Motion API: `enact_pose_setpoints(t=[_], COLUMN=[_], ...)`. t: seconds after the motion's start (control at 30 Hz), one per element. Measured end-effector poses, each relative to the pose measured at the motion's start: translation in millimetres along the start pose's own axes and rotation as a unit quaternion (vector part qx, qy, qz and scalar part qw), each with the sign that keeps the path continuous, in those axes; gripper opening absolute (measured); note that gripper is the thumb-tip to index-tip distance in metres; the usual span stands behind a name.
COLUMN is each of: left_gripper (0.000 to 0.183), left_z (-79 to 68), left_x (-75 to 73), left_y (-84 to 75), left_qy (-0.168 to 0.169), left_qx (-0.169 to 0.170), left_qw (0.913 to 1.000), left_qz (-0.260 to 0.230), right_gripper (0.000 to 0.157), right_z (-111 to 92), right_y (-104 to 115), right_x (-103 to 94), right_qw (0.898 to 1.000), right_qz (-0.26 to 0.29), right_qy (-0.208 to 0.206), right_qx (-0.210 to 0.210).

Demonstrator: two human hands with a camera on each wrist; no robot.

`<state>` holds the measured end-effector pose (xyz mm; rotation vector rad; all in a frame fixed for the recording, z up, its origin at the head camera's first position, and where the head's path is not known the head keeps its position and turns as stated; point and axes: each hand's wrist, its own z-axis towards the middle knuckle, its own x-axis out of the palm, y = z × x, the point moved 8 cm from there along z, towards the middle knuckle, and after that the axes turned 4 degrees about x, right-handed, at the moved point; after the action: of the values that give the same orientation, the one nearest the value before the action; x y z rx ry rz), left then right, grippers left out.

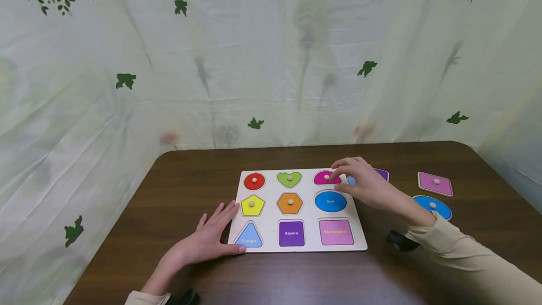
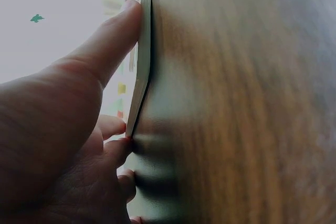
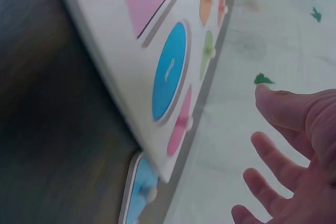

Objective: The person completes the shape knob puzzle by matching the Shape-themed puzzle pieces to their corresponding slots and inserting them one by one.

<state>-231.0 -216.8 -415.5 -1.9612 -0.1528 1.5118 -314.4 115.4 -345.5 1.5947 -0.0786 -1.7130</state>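
A white shape-puzzle board (image 1: pixel 311 229) lies on the table. Along its left edge my left hand (image 1: pixel 207 236) rests with fingers extended, the thumb at the near corner. My right hand (image 1: pixel 366 180) hovers over the far right corner with fingers spread, nothing between them in the right wrist view. Below its fingertips is a magenta knobbed piece (image 3: pixel 177 132) in the board. A red circle (image 1: pixel 249 183), green heart (image 1: pixel 285 182), yellow pentagon (image 1: pixel 247 209) and orange hexagon (image 1: pixel 284 207) also sit with knobs. The triangle, square, oval and rectangle places show printed words.
Right of the board lie a pink rectangle piece (image 1: pixel 444 185) and a blue oval piece (image 1: pixel 442 210). Partly hidden behind the right hand are a purple piece (image 1: pixel 382 173) and a light blue piece (image 3: pixel 135 192). A leaf-patterned curtain (image 1: pixel 271 60) hangs behind the brown table (image 1: pixel 190 173).
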Motion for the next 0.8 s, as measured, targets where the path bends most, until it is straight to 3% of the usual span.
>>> enact_pose_setpoints(t=[0.8], left_gripper=[0.106], left_z=[0.4], left_x=[-0.6], left_y=[-0.4], left_qy=[-0.002], left_qx=[0.005], left_qw=[1.0], left_qz=[0.006], right_gripper=[0.02], right_z=[-58.1], right_y=[-55.0], right_x=[-48.1], right_qw=[0.998], right_qz=[-0.027], right_qy=[-0.033], right_qx=[0.047])
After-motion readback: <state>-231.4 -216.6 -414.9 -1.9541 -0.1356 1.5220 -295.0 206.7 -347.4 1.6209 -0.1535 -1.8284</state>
